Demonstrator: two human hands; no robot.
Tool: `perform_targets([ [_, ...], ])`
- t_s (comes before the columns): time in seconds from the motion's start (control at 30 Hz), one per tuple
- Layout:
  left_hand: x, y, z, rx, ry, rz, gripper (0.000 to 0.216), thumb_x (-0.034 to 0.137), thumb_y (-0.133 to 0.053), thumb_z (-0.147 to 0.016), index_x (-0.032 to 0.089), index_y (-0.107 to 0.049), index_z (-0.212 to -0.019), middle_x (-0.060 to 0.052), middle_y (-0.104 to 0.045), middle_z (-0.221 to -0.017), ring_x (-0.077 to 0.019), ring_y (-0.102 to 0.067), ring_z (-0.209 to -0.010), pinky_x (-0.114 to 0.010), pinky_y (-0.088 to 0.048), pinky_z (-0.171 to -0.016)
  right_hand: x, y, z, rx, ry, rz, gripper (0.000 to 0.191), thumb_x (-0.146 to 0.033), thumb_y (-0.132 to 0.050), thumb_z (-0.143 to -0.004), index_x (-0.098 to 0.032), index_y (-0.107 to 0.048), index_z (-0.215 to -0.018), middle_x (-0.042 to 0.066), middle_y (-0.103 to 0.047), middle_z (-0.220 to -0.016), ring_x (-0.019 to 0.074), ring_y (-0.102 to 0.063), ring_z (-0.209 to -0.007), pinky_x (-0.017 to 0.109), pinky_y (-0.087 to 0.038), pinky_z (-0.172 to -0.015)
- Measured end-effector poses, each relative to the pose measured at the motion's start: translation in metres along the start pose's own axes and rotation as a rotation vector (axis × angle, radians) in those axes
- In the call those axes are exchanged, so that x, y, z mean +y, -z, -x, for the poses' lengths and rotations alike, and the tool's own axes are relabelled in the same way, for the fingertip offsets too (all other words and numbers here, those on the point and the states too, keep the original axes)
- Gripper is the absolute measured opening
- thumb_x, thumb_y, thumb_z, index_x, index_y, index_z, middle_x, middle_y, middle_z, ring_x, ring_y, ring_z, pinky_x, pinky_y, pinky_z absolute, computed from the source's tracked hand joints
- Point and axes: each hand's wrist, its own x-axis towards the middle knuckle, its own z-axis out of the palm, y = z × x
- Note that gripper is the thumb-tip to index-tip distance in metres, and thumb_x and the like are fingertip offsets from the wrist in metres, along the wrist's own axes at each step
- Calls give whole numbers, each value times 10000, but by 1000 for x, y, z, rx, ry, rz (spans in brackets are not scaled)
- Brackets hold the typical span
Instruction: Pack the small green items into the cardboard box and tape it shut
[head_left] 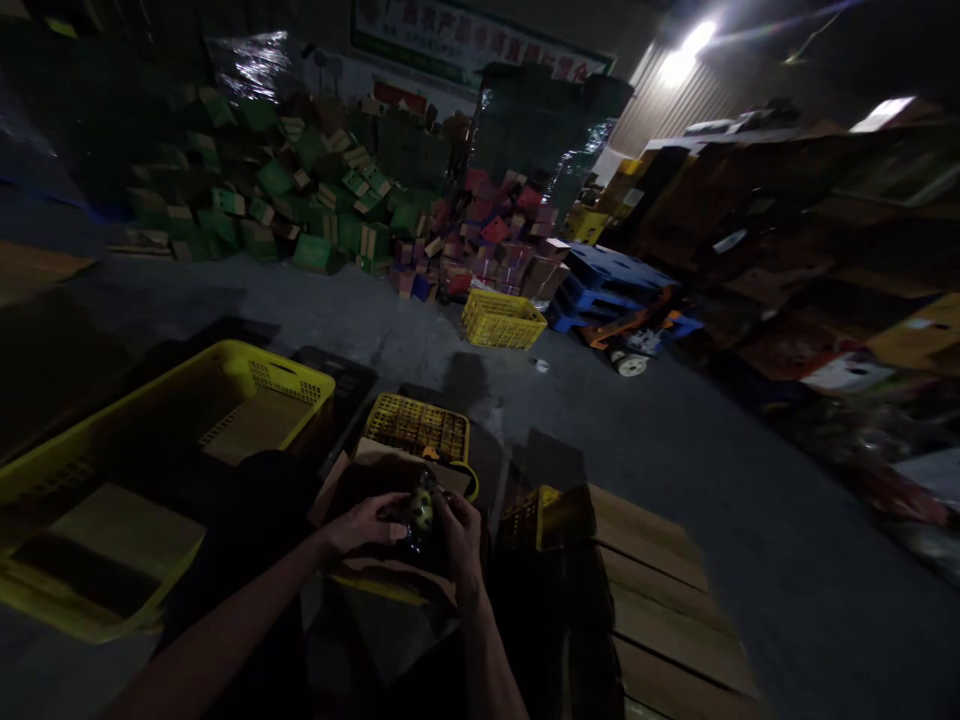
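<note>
Between my hands is a small glossy plastic-wrapped package point(421, 512), dark with yellow-green patches; the dim light hides what is inside. My left hand point(369, 524) grips it from the left, thumb and fingers bent against its side. On the other side my right hand point(459, 522) pinches its upper right part. Both hands are over a cardboard-lined yellow crate, whose cardboard flap point(397, 456) stands up behind the package. Near the flap lie a small orange item point(430, 453) and a curved yellow band point(472, 482), neither clear enough to name.
A large yellow crate point(232, 352) with cardboard pieces is at left. Another yellow crate point(418, 420) lies just ahead. Stacked cardboard boxes point(656, 575) stand at right. Farther off are a yellow basket point(504, 322), blue pallets point(600, 275), a pallet jack point(631, 355) and heaped green boxes point(311, 250).
</note>
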Motion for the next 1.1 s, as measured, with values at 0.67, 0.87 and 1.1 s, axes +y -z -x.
perform_targets([
  [0.67, 1, 5, -2, 72, -31, -113, 652, 453, -874, -762, 198, -704, -1337, -114, -758, -1264, -316, -695, -1163, -404, -554, -985, 9, 0, -2, -104, 27, -57, 331, -499, -832, -813, -213, -765, -964, 41, -767, -932, 230, -679, -869, 307, -541, -779],
  [0.87, 1, 7, -3, 195, -72, -111, 490, 468, -856, -775, 156, -768, -1144, -71, -779, -969, -216, -710, -857, -296, -553, -785, 9, -3, -2, -57, 26, -69, 391, -493, -843, -803, -242, -741, -1085, 47, -767, -1070, 257, -681, -1024, 338, -540, -898],
  [1.1, 2, 12, -3, 205, -88, -135, 461, 475, -875, -747, 151, -786, -1062, -69, -782, -917, -231, -722, -857, -301, -562, -788, 6, 2, -4, -120, 17, -65, 346, -507, -834, -803, -223, -762, -987, 42, -770, -963, 242, -691, -903, 326, -544, -807],
])
